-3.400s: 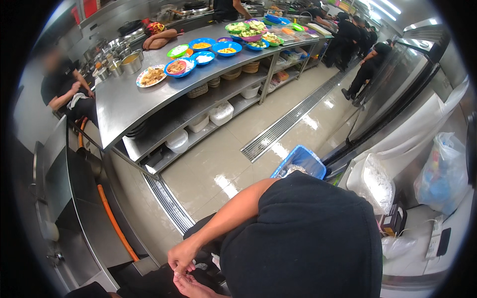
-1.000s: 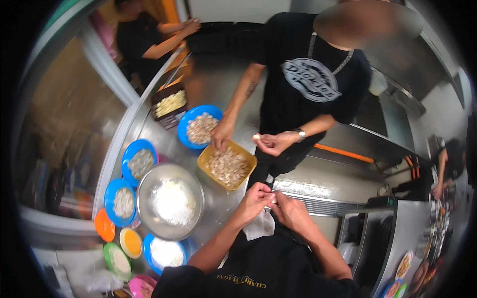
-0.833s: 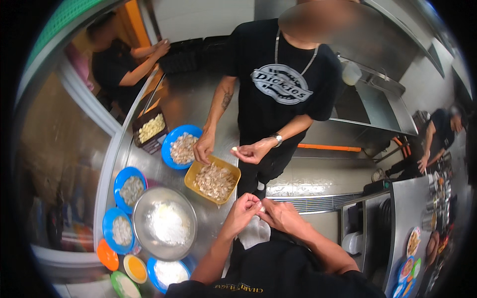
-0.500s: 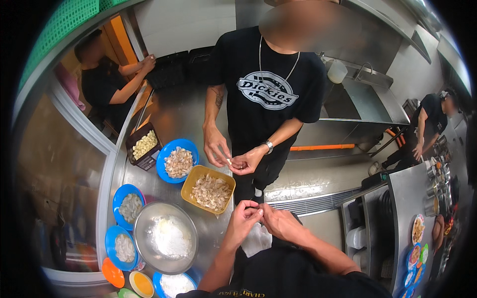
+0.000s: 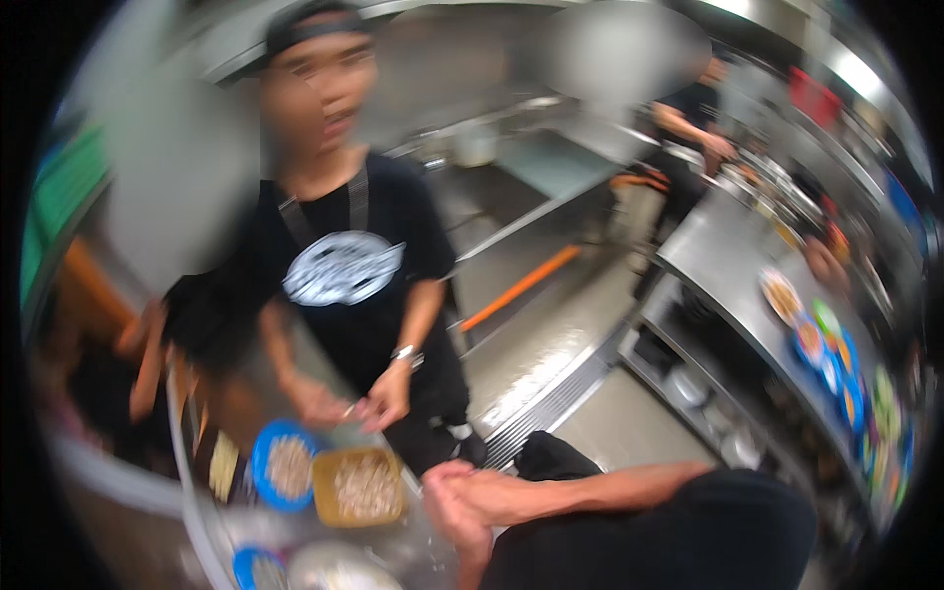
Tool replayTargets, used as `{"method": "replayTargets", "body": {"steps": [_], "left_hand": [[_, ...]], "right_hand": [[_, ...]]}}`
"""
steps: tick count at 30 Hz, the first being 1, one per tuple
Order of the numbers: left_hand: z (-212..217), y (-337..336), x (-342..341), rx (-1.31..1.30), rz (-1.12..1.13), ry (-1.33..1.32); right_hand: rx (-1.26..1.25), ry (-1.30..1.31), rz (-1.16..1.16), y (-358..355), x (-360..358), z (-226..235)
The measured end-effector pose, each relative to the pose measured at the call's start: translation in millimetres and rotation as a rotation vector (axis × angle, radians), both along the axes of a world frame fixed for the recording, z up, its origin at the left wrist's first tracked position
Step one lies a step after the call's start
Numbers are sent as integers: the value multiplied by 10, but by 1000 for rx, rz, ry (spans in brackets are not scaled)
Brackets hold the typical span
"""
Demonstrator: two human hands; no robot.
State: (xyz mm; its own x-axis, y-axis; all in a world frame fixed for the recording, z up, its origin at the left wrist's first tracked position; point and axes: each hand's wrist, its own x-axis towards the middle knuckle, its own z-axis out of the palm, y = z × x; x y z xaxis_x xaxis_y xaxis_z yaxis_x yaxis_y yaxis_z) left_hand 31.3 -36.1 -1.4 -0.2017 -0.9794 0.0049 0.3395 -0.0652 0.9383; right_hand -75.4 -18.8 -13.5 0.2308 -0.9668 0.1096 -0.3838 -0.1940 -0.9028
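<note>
Low in the blurred view, my two hands meet just past the counter edge, left hand (image 5: 454, 521) and right hand (image 5: 472, 484) pressed together, fingers curled closed. Whether they pinch anything between them I cannot tell; the blur hides it. My right forearm runs off to the right across my dark shirt.

Just left of my hands, on the steel counter (image 5: 197, 472), sits a yellow tub (image 5: 360, 487) of pale chopped food. Left of it is a blue bowl (image 5: 285, 466) with similar pieces, and a dark tray (image 5: 222, 464) beyond that. Nearer me are another blue bowl (image 5: 251, 568) and the rim of a metal bowl (image 5: 329, 568).

Across the counter a person in a black shirt (image 5: 344, 285) stands with hands (image 5: 369, 405) together above the tub.

My guess at the risks: with my head swinging, I am not watching my hands, so anything small I hold could slip to the floor. Two pairs of hands close over one tub could also bump and scatter food.
</note>
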Motion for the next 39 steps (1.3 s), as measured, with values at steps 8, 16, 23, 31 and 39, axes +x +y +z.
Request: {"method": "replayTargets", "body": {"steps": [8, 16, 23, 31, 39], "left_hand": [[215, 146, -325, -46, 84, -12], [304, -194, -269, -124, -27, 11], [552, -345, 151, -501, -174, -325], [591, -334, 195, -364, -284, -355], [523, -316, 262, -211, -298, -370]], "right_hand": [[-59, 179, -8, 112, -197, 189], [-147, -596, -53, -70, -345, 123], [72, -428, -124, 68, -497, 422], [-74, -25, -102, 52, -683, 551], [-118, 214, -91, 8, -625, 687]]}}
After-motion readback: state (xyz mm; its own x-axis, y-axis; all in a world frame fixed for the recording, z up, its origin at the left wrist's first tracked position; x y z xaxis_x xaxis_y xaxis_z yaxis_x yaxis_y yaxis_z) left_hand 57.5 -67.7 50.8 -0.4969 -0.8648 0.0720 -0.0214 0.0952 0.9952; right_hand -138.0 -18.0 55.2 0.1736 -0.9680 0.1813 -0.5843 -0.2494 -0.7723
